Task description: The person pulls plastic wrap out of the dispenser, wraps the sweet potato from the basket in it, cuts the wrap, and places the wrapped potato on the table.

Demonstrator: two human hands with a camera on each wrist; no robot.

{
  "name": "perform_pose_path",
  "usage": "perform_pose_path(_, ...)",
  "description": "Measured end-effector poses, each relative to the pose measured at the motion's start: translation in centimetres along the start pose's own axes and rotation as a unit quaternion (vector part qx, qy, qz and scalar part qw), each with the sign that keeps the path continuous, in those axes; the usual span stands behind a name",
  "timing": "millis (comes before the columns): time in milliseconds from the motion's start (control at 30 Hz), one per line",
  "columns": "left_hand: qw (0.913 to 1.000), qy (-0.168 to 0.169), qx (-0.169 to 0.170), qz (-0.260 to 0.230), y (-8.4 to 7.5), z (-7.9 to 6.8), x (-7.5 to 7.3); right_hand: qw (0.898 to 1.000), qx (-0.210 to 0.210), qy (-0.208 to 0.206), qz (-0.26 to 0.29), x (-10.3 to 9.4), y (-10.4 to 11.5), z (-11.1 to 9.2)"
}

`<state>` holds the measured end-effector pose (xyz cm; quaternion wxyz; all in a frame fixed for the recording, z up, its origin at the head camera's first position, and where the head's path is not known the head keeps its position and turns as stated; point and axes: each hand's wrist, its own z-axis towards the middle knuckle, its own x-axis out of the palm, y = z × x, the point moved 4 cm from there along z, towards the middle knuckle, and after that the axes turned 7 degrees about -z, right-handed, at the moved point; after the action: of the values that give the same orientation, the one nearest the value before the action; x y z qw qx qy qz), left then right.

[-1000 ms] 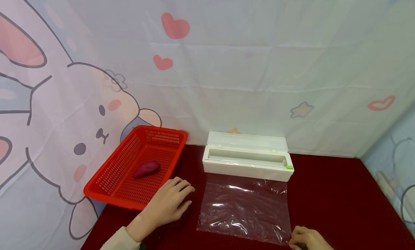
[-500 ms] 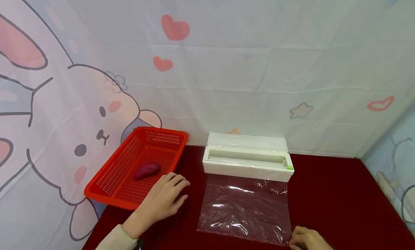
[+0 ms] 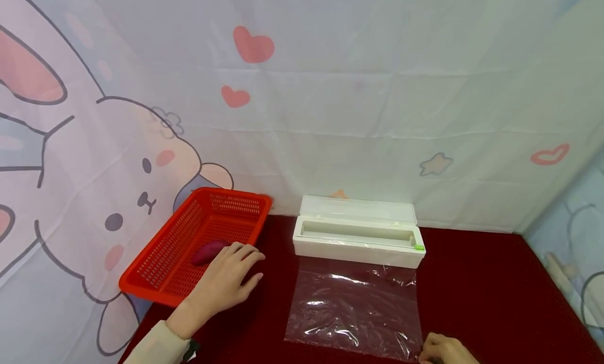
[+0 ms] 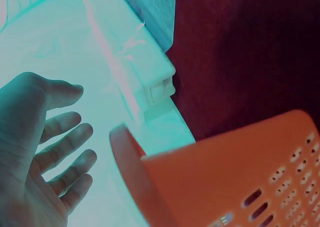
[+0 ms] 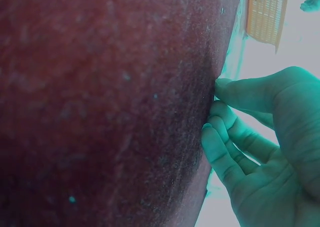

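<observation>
My left hand [image 3: 225, 280] hovers over the near right rim of the red basket [image 3: 162, 293], its fingers relaxed and holding nothing. The left wrist view shows the same hand [image 4: 50, 147] with thumb and fingers apart, beside the basket's wall [image 4: 200, 182]. In the basket lies a purple sweet potato [image 3: 205, 253], partly hidden by the fingers. A sheet of cling film [image 3: 354, 311] lies spread in front of a white cling film dispenser [image 3: 358, 251]. My right hand [image 3: 445, 349] pinches the film's near right corner; the right wrist view shows this hand [image 5: 270, 147] with thumb and fingers together.
The dispenser's lid [image 3: 358, 209] stands raised at the back, and a green slider [image 3: 419, 247] sits at its right end. Dark red cloth [image 3: 481, 290] covers the table. Behind it hangs a printed curtain [image 3: 349, 117].
My left hand has moved left toward the basket and now overlaps its rim and part of the sweet potato. The right hand stays at the film's corner.
</observation>
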<state>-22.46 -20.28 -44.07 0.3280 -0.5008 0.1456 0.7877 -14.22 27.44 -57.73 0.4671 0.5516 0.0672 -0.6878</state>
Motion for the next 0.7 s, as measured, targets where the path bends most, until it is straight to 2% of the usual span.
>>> perform_pose_path(233, 0.9995, -0.004, -0.028, -0.013, 1.0, 0.6, -1.2, 0.999, 0.031, 0.037, 0.012, -0.2, 0.1, 0.4)
perform_pose_path(467, 0.9983, -0.011, -0.048, -0.032, 2.1, 0.8, -2.2, 0.998, 0.045, 0.044, 0.011, -0.4, 0.1, 0.4)
perform_pose_path(700, 0.9979, -0.017, -0.057, -0.027, 3.6, 0.9, -2.9, 0.996, 0.062, 0.053, 0.021, -0.3, 0.0, 0.3)
